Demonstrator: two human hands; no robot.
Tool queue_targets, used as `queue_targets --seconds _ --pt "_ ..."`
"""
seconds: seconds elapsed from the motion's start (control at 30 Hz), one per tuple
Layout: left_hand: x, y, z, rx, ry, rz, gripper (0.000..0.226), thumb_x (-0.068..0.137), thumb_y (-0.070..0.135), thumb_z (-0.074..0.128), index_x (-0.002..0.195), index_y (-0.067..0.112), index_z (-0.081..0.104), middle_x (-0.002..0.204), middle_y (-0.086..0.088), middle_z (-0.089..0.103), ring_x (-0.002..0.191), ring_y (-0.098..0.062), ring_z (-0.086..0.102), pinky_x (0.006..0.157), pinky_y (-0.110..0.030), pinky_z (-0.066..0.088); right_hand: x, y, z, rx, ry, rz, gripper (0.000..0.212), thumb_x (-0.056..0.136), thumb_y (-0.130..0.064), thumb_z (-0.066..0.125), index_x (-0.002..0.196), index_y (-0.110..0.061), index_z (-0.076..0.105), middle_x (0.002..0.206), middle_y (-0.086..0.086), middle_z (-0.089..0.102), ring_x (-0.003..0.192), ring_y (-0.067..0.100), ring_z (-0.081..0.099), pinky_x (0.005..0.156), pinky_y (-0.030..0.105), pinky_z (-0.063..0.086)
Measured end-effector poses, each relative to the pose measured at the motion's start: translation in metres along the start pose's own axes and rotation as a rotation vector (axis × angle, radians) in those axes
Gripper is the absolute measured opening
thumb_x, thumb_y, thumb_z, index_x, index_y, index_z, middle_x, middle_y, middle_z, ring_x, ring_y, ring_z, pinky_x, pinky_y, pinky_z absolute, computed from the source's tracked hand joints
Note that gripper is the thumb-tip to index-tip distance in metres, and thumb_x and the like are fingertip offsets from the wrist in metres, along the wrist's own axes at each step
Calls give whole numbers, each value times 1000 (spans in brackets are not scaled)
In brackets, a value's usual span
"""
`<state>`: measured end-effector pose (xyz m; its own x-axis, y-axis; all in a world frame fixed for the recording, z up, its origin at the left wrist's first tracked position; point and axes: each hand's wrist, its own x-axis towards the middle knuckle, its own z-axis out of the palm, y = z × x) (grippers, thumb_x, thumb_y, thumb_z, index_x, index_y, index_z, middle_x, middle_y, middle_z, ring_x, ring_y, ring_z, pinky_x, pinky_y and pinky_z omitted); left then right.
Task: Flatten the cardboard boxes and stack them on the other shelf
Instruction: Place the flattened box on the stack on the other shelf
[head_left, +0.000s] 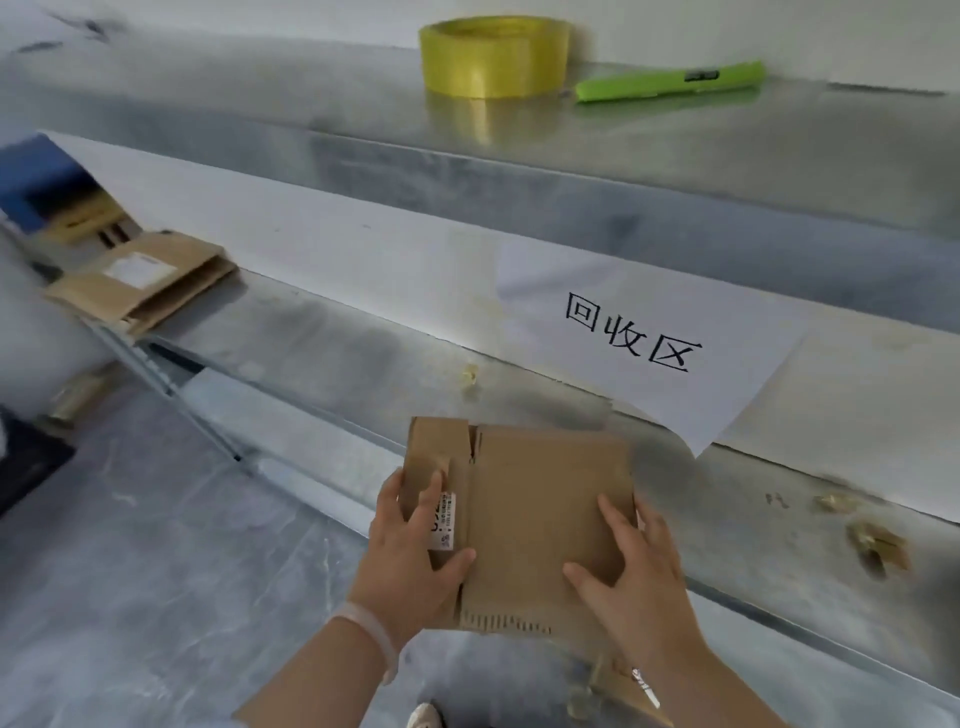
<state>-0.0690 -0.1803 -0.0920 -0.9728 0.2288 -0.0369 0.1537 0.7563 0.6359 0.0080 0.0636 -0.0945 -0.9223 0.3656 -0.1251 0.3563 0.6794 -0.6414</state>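
A flattened brown cardboard box (540, 499) with a white label strip on its left flap hangs over the front edge of the lower metal shelf (322, 332). My left hand (410, 545) grips its left side, thumb on top near the label. My right hand (634, 566) holds the right side, thumb on the top face and fingers around the right edge. A stack of flattened cardboard boxes (140, 283) lies at the far left end of the same shelf.
A white paper sign (639, 338) with black characters hangs on the wall behind the shelf. On the upper shelf (675, 150) sit a yellow tape roll (491, 54) and a green utility knife (670, 80). Tape scraps (878, 540) lie at the right. A blue crate (36, 176) stands far left.
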Motion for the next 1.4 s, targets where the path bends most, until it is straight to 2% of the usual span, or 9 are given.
queue_targets --seconds 0.1,0.27,0.4,0.5,0.63,0.8,1.13,1.4 --pt "-1 -26 -40 12 51 -64 90 78 49 70 149 41 16 151 18 -12 141 -14 19 116 -27 23 7 -47 17 -4 -20 -88 86 71 -53 76 145 -40 35 154 -14 8 142 13 16 115 37 27" --pt "11 -82 -114 27 158 -127 88 79 50 70 149 41 16 150 19 -13 141 -13 20 114 -26 27 28 -141 61 -134 -84 -198 91 75 -63 67 149 -42 19 154 -13 -4 143 17 13 116 37 25" --pt "24 -151 -189 53 201 -192 89 79 52 68 149 43 14 152 16 -15 143 -14 17 114 -28 25 42 -227 124 -100 -94 -289 90 75 -63 67 150 -41 21 154 -9 -3 143 17 14 116 33 22" --pt "36 -204 -249 89 237 -220 88 79 54 68 149 42 16 154 15 -13 143 -17 19 116 -34 27 52 -294 172 -83 -109 -346 90 75 -65 64 149 -42 19 153 -11 -6 144 16 13 115 33 22" --pt "60 -259 -313 121 267 -245 87 79 58 65 149 45 15 154 17 -14 143 -17 18 115 -32 27 70 -370 219 -79 -111 -381 89 76 -67 63 149 -44 16 150 -15 -7 142 16 16 113 35 28" --pt "104 -309 -361 134 265 -252 83 79 61 61 147 51 14 155 19 -13 140 -19 23 112 -34 31 102 -436 254 -102 -144 -377 89 78 -66 61 150 -42 15 152 -10 -4 142 18 17 117 36 25" --pt "247 -381 -431 178 208 -237 80 80 61 57 146 52 13 157 16 -12 142 -23 16 115 -35 22 213 -538 317 -122 -120 -313 81 83 -68 51 150 -42 14 155 -4 -3 144 19 15 116 35 25" --pt "348 -434 -496 210 151 -219 91 69 75 56 146 53 12 155 18 -11 143 -24 15 115 -40 24 282 -618 360 -124 -123 -241 81 81 -68 54 148 -45 13 152 -4 -2 142 17 23 114 33 28"
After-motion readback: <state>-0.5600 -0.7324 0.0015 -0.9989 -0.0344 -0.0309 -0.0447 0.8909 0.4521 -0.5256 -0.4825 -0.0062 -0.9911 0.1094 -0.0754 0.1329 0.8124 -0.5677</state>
